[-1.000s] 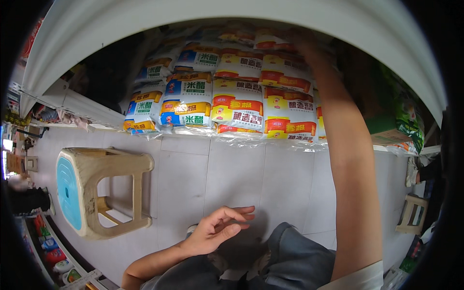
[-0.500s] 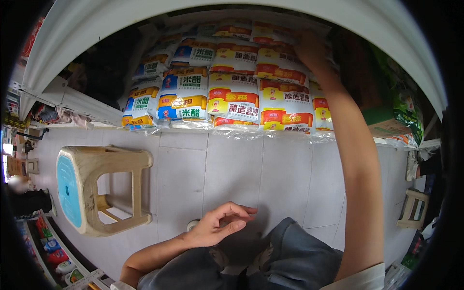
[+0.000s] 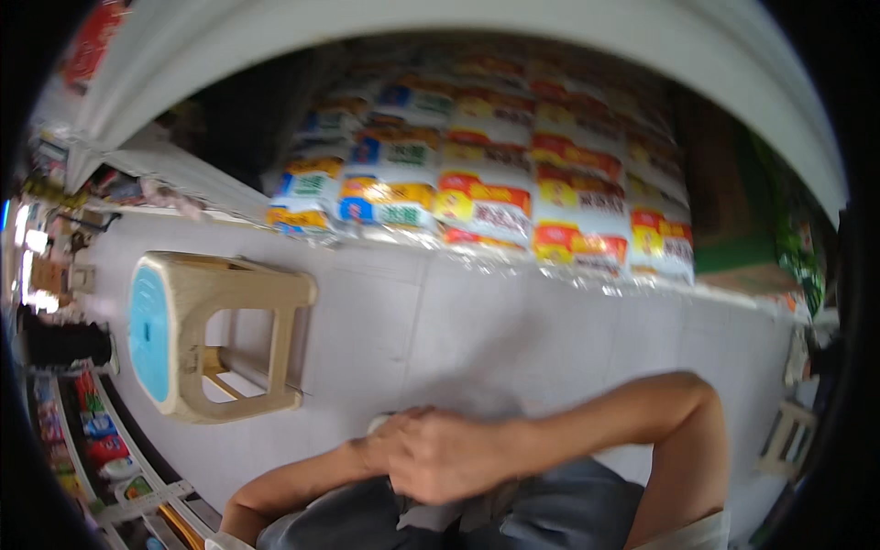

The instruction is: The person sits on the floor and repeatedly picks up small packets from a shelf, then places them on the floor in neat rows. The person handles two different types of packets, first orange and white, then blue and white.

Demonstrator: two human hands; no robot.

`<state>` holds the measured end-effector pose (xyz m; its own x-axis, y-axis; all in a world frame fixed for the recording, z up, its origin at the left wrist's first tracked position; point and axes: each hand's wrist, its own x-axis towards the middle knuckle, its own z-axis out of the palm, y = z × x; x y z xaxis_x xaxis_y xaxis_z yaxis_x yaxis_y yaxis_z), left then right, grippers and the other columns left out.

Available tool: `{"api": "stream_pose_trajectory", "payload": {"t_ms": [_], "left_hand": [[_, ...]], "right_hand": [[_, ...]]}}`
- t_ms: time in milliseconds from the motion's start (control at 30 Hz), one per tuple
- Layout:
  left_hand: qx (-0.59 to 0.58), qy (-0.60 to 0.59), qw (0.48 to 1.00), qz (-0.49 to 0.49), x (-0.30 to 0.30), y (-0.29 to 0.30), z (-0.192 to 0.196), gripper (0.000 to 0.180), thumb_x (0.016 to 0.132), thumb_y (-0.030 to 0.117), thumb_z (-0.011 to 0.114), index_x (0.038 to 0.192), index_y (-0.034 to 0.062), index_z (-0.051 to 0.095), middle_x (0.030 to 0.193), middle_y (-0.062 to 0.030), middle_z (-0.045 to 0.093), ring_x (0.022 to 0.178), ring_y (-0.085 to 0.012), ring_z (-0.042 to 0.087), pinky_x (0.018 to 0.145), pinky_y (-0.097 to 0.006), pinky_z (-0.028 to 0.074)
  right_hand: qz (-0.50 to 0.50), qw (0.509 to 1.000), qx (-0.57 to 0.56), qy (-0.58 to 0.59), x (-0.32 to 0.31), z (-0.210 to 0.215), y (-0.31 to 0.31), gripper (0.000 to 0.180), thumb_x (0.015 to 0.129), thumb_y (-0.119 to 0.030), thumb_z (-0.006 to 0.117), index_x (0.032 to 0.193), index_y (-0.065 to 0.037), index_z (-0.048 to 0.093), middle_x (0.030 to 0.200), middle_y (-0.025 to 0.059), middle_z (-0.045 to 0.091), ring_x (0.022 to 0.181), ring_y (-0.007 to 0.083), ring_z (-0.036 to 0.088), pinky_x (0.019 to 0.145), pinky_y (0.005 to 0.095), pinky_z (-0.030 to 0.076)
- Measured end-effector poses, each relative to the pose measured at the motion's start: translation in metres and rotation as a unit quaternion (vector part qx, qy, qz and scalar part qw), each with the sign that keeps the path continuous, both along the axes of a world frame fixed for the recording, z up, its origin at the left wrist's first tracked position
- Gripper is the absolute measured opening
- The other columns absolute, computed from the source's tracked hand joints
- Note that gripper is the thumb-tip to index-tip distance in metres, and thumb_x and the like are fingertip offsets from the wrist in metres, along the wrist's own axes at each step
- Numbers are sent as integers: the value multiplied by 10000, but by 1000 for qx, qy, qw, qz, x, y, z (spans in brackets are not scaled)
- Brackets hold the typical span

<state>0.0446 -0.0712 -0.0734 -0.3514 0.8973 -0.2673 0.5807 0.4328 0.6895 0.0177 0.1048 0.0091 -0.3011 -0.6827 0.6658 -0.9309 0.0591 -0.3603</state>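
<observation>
Hands (image 3: 431,454) together — near stool (image 3: 211,335)

The place was a small shop or a store room. Many printed sacks (image 3: 486,197) were stacked in rows against the wall, packaged goods (image 3: 92,431) stood on low shelves at the left, and a plastic stool (image 3: 206,335) stood on the tiled floor (image 3: 513,321).

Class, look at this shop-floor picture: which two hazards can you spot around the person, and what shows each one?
1. The tall stack of sacks may topple forward.
2. The stool on the floor to the person's left could trip them. Both hands are clasped together at the lap, so a fall might be harder to catch.
</observation>
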Motion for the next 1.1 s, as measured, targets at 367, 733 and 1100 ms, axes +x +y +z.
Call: {"api": "stream_pose_trajectory", "payload": {"t_ms": [367,733,1100], "left_hand": [[-244,131,959,-67,8,-90,13,243,815,163,611,1038,68,634,1020,-117,647,995,-284,640,908,-490,500],[-385,313,852,-165,-97,-172,-11,199,847,230,564,950,111,687,1158,-81,614,1238,-258,500,1074,-454,374],[-450,379,797,-138,-116,-224,-37,284,866,214,536,1030,81,727,1205,5,655,1363,-179,389,1193,-352,190]], "right_hand": [[190,961,189,-68,71,30,-12,145,806,-187,576,808,-88,682,706,69,642,613,187,644,459,330,485],[153,964,188,-113,65,33,6,133,762,-184,591,754,-87,681,712,57,645,671,202,640,530,333,502],[243,938,208,-134,63,15,-18,137,728,-196,618,673,-85,674,681,94,672,628,238,679,496,376,516]]}}
